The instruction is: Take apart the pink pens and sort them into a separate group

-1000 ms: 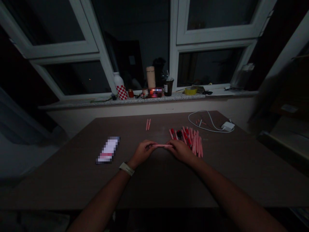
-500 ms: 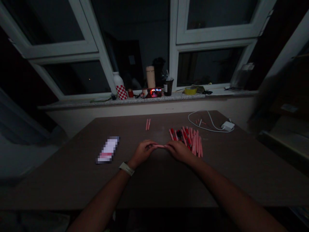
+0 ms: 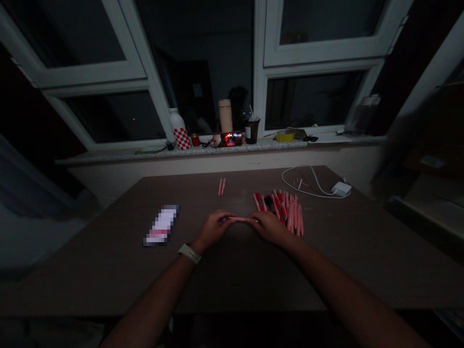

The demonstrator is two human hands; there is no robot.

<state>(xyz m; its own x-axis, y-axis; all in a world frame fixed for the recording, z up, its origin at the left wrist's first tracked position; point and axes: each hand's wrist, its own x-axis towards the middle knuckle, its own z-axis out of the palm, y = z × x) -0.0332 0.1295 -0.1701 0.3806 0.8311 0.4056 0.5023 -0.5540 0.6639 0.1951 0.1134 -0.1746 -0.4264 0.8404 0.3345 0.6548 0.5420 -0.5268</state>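
Note:
Between my two hands a slim pink pen (image 3: 238, 219) is held level above the table. My left hand (image 3: 214, 229) pinches its left end, and a pale watch band circles that wrist. The right end sits in the closed fingers of my right hand (image 3: 268, 226). Just beyond my right hand lies a pile of pink and red pens (image 3: 295, 215), partly hidden by that hand. Two more pink pens (image 3: 221, 186) lie side by side farther back on the table.
A phone with a lit, blurred screen (image 3: 161, 225) lies left on the brown table (image 3: 119, 270). At the back right, a white charger (image 3: 341, 188) and its looped cable surround small pink pieces. The windowsill carries a checkered bottle (image 3: 180, 135), a beige flask (image 3: 225, 116) and a dark cup (image 3: 253, 130).
Both hands keep nearly the same place around the pen. The fingers of my right hand have shifted slightly at its right end.

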